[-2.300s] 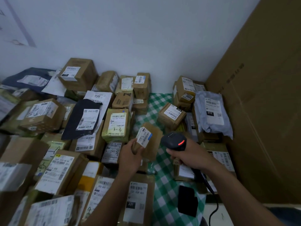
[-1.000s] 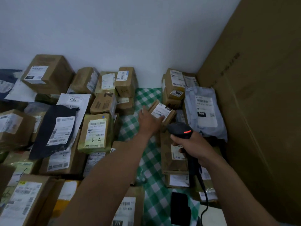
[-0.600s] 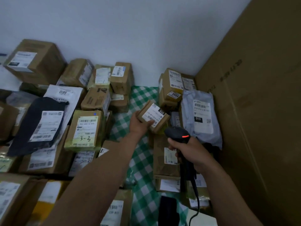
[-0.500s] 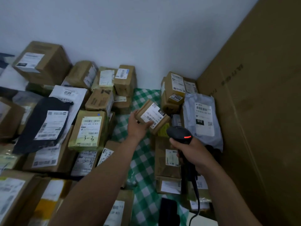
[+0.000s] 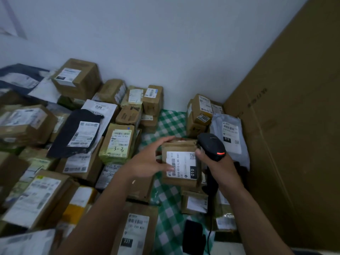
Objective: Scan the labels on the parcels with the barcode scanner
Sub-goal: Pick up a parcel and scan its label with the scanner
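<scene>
My left hand (image 5: pixel 147 161) grips the left edge of a small brown parcel (image 5: pixel 181 165). Its white label (image 5: pixel 181 163) faces up and reads 010. My right hand (image 5: pixel 216 162) is wrapped around the black barcode scanner (image 5: pixel 211 146), whose red light is lit. The scanner head sits right over the parcel's upper right corner, and my right fingertips touch the parcel's right edge. The scanner's cable hangs down past my right forearm.
Many labelled brown parcels (image 5: pixel 77 81) are piled on the left and at the back. A grey mailer bag (image 5: pixel 230 135) leans at the right, beside a tall cardboard sheet (image 5: pixel 294 126). A green checked cloth (image 5: pixel 171 124) shows between the piles. A black object (image 5: pixel 193 238) lies near the bottom.
My left hand picked the 010 parcel off the right pile and drew it toward me, turning its label up. The scanner in my right hand now sits right against it.
</scene>
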### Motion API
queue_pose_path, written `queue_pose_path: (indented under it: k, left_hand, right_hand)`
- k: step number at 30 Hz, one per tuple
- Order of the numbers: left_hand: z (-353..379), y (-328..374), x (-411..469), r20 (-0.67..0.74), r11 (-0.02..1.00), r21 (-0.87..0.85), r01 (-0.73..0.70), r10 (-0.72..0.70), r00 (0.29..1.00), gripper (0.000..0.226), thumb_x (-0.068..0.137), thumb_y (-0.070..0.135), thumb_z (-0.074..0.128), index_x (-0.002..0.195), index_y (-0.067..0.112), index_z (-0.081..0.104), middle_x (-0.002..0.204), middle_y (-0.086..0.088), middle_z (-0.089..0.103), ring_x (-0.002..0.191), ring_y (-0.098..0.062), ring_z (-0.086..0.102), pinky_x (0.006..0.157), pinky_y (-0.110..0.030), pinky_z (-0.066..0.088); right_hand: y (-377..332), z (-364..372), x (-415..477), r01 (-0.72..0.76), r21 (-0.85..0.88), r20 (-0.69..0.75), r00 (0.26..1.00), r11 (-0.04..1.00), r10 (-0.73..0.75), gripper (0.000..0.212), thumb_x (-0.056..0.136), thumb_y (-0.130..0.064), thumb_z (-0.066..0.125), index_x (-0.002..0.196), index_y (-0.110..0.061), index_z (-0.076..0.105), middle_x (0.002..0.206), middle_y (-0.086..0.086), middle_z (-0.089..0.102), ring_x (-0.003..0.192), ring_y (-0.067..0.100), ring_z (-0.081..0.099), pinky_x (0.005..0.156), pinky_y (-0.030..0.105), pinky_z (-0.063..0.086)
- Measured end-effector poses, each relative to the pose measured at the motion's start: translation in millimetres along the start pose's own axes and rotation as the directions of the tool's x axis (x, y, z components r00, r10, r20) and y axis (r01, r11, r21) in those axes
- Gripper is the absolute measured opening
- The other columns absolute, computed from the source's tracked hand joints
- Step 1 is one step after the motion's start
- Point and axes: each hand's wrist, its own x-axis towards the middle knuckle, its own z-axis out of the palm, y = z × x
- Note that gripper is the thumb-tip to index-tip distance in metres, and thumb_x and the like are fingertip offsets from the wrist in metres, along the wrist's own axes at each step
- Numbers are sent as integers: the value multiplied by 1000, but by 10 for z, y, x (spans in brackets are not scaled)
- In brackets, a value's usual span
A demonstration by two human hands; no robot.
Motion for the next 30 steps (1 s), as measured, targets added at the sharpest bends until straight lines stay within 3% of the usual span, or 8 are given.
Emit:
queue_pose_path:
  k: [3,6,10,14,16,21,24,30]
  left_hand:
    - [22,-8,-179,-35,999,-38,-11,10,999,112,69,25,96,152,58,28,157,26,37,140,-10,46,109,-44,50]
    - [184,-51,-361,-185,977,-215,-6,-35,982,112,72,17,92,160,39,25,154,19,40,135,-8,49,100,-29,54]
    - [509,-265,-611,-163,947,-300,113,-168,972,114,59,45,99,153,47,35,156,13,45,143,-14,44,114,-49,44]
    - [810,-260,-745,-73,880,-440,178,-233,970,82,71,28,88,142,41,48,131,11,69,118,-14,67,92,-37,56]
    - [824,-237,-761,-121,877,-455,156,-235,965,82,70,22,87,143,32,51,124,8,73,113,-13,70,94,-35,57]
    - [397,-195,-729,-228,976,-152,154,-186,956,104,64,29,97,151,43,41,125,20,69,121,-7,62,110,-41,45]
    - [114,-19,-661,-244,982,24,186,-174,954,108,69,22,94,154,46,33,127,25,63,115,3,58,100,-23,42]
    - [-208,106,-468,-231,925,276,262,-201,952,119,57,41,92,158,43,29,134,17,65,122,-7,62,105,-32,49]
  right_hand:
    - [7,11,-105,17,3,56,998,1000,-18,49,74,-4,88,117,-18,72,111,0,79,102,15,75,82,32,60]
    - [41,16,-143,-14,19,-4,1000,1000,14,55,73,-6,89,123,-17,70,112,1,78,104,20,75,83,37,60]
    - [38,33,-202,-33,38,-63,997,999,35,51,77,-11,88,123,-20,69,110,-1,79,100,16,76,91,41,60]
    - [80,118,-277,-24,30,-64,998,999,26,46,79,-14,88,121,-22,71,108,-5,79,100,15,76,93,44,60]
    - [103,138,-292,-32,36,-65,997,999,34,44,81,-16,87,121,-25,70,109,-4,79,102,17,75,94,46,60]
    - [114,33,-346,-49,-110,-85,996,993,40,37,87,-26,82,120,-33,68,110,-1,75,99,19,69,79,38,59]
    - [37,28,-426,25,-288,100,995,957,4,26,90,-24,79,111,-37,70,97,-9,76,89,14,70,71,30,53]
    - [-4,225,-515,155,-483,308,951,862,2,14,87,-21,81,92,-29,71,68,-14,71,61,0,63,56,14,47]
